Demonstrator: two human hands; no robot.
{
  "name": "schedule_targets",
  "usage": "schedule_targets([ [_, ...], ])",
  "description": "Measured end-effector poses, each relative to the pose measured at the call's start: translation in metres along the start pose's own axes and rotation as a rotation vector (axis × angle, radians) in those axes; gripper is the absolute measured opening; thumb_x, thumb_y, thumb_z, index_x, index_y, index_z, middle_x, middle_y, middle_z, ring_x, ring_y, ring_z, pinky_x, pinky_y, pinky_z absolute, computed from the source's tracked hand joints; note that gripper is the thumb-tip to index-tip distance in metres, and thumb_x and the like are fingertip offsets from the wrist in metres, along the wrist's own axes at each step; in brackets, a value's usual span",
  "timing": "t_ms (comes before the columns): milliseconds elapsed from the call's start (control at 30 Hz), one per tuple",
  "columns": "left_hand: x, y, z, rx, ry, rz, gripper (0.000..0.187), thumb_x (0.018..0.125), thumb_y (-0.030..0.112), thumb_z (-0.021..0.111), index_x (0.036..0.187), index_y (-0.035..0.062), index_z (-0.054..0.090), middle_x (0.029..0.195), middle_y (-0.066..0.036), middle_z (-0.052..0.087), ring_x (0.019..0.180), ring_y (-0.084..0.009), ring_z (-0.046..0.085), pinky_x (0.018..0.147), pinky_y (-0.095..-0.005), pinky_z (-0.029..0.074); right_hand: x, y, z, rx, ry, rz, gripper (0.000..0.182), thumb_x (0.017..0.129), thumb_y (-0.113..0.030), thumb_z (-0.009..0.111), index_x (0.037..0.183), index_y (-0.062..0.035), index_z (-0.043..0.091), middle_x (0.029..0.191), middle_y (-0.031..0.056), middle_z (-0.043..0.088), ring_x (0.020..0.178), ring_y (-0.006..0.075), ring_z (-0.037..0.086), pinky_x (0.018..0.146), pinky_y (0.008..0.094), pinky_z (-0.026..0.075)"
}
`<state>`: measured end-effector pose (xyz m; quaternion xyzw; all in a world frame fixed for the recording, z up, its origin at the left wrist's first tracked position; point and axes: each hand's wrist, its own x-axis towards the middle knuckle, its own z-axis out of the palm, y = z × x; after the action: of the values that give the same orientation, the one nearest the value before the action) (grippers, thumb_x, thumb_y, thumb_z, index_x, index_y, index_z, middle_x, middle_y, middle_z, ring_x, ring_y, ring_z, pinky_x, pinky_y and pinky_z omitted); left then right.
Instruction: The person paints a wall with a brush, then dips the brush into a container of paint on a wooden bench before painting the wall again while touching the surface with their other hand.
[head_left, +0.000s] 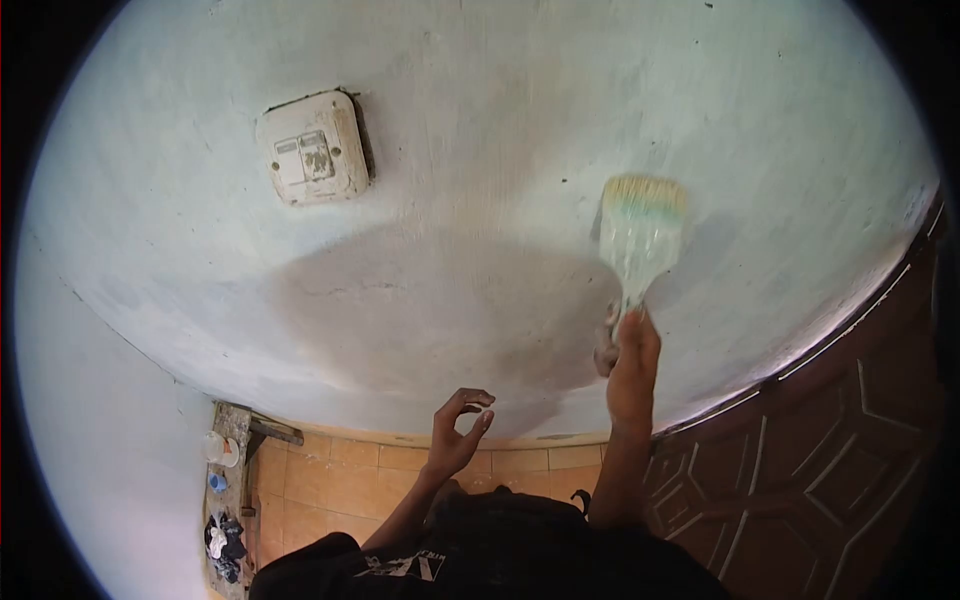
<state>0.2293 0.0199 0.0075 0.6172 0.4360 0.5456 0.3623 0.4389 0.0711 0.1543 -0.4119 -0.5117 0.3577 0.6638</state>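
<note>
My right hand [632,375] is wrapped round the handle of a wide paintbrush [640,235], its bristles pointing up against the pale wall [480,150]. The bristles are yellowish at the tips and light green lower down. In front of my body, my left hand [462,432] is raised with nothing in it, thumb and curled fingers apart. A worn white light switch [315,150], smeared with paint, is fixed to the wall up and left of the brush.
At the lower left a wooden bench [232,480] carries a white tub [222,450], a small blue item [217,483] and dark plastic bags [226,545]. Orange tiles [330,490] cover the floor. A dark panelled door [800,480] stands at the right.
</note>
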Motion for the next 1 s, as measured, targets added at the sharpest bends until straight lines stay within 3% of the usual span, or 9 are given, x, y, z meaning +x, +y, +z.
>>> schedule_targets([
  [167,0.004,0.002,-0.002,0.009,-0.055,0.059,0.019,0.085,0.000,0.065,0.103,0.0024,0.061,0.105,-0.009,0.064,0.098,-0.0192,0.062,0.082,-0.0300,0.049,0.026,-0.040,0.011,0.014,-0.007,-0.069,0.042,0.102,-0.044,0.043,0.100,-0.0044,0.055,0.062,-0.0083,0.034,0.048,-0.0001,0.023,0.043,0.0200,0.018],
  [400,0.005,0.007,0.003,-0.008,-0.013,0.037,0.012,0.087,0.003,0.061,0.099,0.0006,0.061,0.105,-0.012,0.065,0.099,-0.0218,0.062,0.085,-0.0315,0.049,0.000,-0.030,-0.011,-0.013,0.049,0.060,0.037,0.103,-0.037,0.042,0.100,-0.0033,0.056,0.064,-0.0093,0.033,0.050,-0.0006,0.026,0.043,0.0197,0.020],
  [533,0.005,0.001,0.001,-0.023,-0.062,0.064,0.017,0.086,0.002,0.065,0.103,0.0024,0.061,0.104,-0.009,0.064,0.098,-0.0188,0.061,0.083,-0.0308,0.049,0.022,-0.053,-0.002,-0.033,0.005,-0.086,0.036,0.104,-0.035,0.040,0.104,-0.0031,0.055,0.064,-0.0090,0.033,0.050,-0.0005,0.025,0.043,0.0196,0.019],
  [633,0.002,0.003,0.000,-0.035,-0.049,0.041,0.016,0.087,0.002,0.065,0.103,0.0023,0.061,0.104,-0.009,0.064,0.098,-0.0184,0.061,0.083,-0.0307,0.049,0.012,-0.044,-0.005,-0.080,0.084,-0.052,0.040,0.102,-0.042,0.042,0.105,-0.0045,0.056,0.060,-0.0092,0.030,0.049,0.0001,0.023,0.043,0.0205,0.015],
  [733,0.004,0.004,0.000,-0.045,0.000,0.038,0.016,0.087,0.002,0.064,0.103,0.0021,0.061,0.104,-0.009,0.064,0.097,-0.0181,0.062,0.082,-0.0302,0.049,-0.005,-0.024,-0.027,-0.083,0.109,0.052,0.035,0.104,-0.033,0.039,0.106,-0.0028,0.055,0.063,-0.0089,0.032,0.051,-0.0006,0.025,0.043,0.0200,0.019],
  [1000,0.000,-0.001,-0.002,-0.075,-0.014,0.006,0.016,0.087,0.003,0.064,0.103,0.0020,0.062,0.105,-0.009,0.064,0.097,-0.0178,0.062,0.083,-0.0297,0.049,0.016,-0.059,-0.017,-0.150,0.079,-0.068,0.034,0.104,-0.034,0.040,0.106,-0.0030,0.055,0.063,-0.0079,0.032,0.051,0.0006,0.025,0.044,0.0206,0.020],
])
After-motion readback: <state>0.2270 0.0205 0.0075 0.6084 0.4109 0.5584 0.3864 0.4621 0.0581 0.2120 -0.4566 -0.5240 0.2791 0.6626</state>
